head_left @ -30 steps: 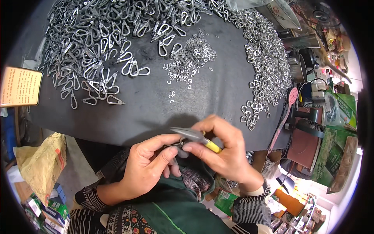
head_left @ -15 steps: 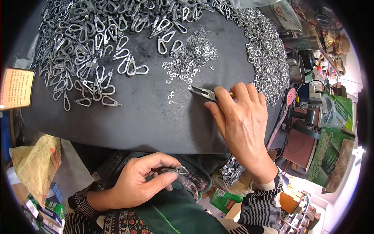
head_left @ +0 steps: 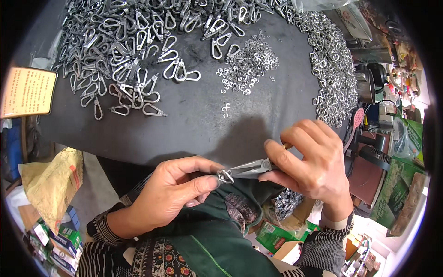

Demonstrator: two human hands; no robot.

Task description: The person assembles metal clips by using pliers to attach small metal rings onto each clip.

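Observation:
Over my lap, my left hand [head_left: 171, 193] pinches a metal snap hook [head_left: 225, 176] between thumb and fingers. Only its loop end sticks out; the rest is covered by the fingers. My right hand [head_left: 316, 161] is wrapped round a pair of pliers [head_left: 253, 167], whose jaws point left and meet the loop end of the hook. Whether the tips grip a small ring there is too small to tell. Beyond the hands, small open C-shaped rings [head_left: 251, 64] lie in a heap on the dark table [head_left: 184, 131], a few strewn nearer me.
Many pear-shaped snap hooks [head_left: 138, 60] cover the table's far left. Small metal loops [head_left: 334, 76] are piled along its right side. A lit tablet-like screen [head_left: 28, 91] stands at the left edge. A pink perforated paddle [head_left: 358, 117] and a small black fan [head_left: 374, 157] are at right.
My right hand has brought the pliers from the C-ring heap down toward me, to the hook in my left hand. My left hand has risen slightly; the view has shifted.

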